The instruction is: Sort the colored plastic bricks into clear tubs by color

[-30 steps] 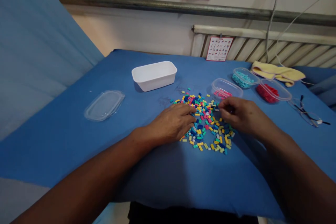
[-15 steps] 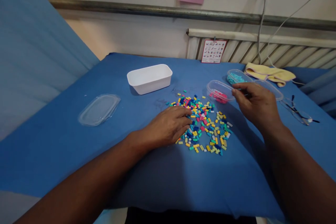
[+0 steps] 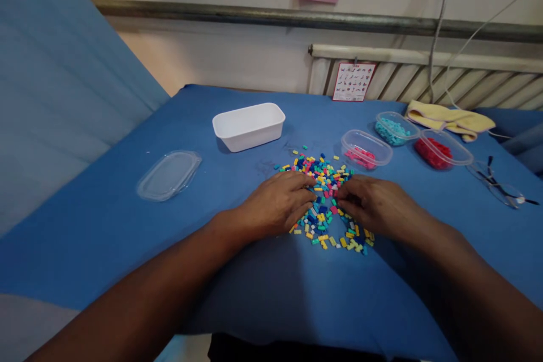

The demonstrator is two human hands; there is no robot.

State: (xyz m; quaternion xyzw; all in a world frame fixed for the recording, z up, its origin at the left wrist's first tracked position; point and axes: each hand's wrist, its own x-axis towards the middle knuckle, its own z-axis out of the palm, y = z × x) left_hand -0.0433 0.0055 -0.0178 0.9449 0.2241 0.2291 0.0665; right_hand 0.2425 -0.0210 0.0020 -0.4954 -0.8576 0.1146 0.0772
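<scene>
A heap of small coloured bricks (image 3: pixel 326 175) lies on the blue cloth (image 3: pixel 263 283) in the middle. My left hand (image 3: pixel 278 203) rests flat on the heap's left edge, fingers stretched out over the bricks, holding nothing. My right hand (image 3: pixel 373 203) lies on the heap's right side, its fingers bent down and drawn together among the bricks; what they pinch is hidden. Behind the heap stand three clear tubs: one with pink bricks (image 3: pixel 367 149), one with teal bricks (image 3: pixel 396 127) and one with red bricks (image 3: pixel 443 148).
A white tub (image 3: pixel 249 125) stands at the back left of the heap, a clear lid (image 3: pixel 168 174) further left. Glasses (image 3: pixel 500 185) lie at the right edge, a yellow cloth (image 3: pixel 449 116) behind the tubs. A radiator (image 3: pixel 424 76) and wall close the far side.
My right hand went from the heap up to the pink-brick tub and has come back down onto the heap. My left hand has stayed in place.
</scene>
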